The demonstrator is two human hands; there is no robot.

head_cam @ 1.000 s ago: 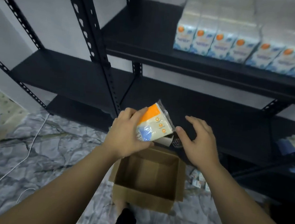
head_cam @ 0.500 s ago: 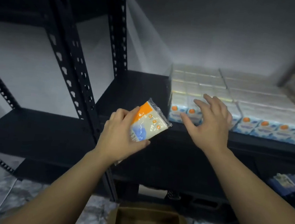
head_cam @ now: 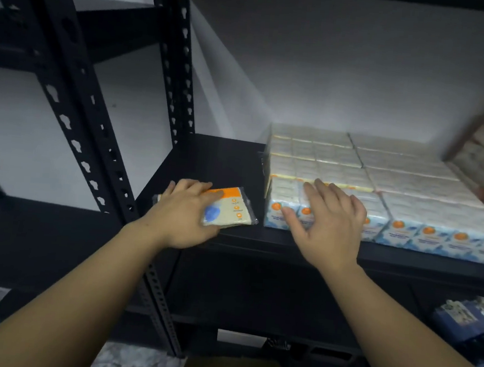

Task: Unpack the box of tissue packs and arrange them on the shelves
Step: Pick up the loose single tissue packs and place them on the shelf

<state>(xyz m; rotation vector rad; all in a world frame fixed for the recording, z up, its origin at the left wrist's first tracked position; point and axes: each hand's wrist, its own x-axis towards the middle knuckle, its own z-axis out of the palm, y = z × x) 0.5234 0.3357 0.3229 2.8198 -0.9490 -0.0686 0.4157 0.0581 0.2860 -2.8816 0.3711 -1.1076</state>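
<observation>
Gripping a tissue pack (head_cam: 229,208) flat against the black metal shelf (head_cam: 213,160), the left hand (head_cam: 185,213) sits just left of the stacked tissue packs (head_cam: 381,178). Right hand (head_cam: 331,220), fingers spread and holding nothing, rests on that stack's front row.

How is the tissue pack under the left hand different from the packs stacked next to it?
The single tissue pack lies flat and alone on the shelf, showing an orange and cream face; the stacked packs sit packed tightly in rows, white and blue with orange dots. The left hand covers the single pack; the right hand rests on the stack. Both are plastic-wrapped and share one shelf.
</observation>
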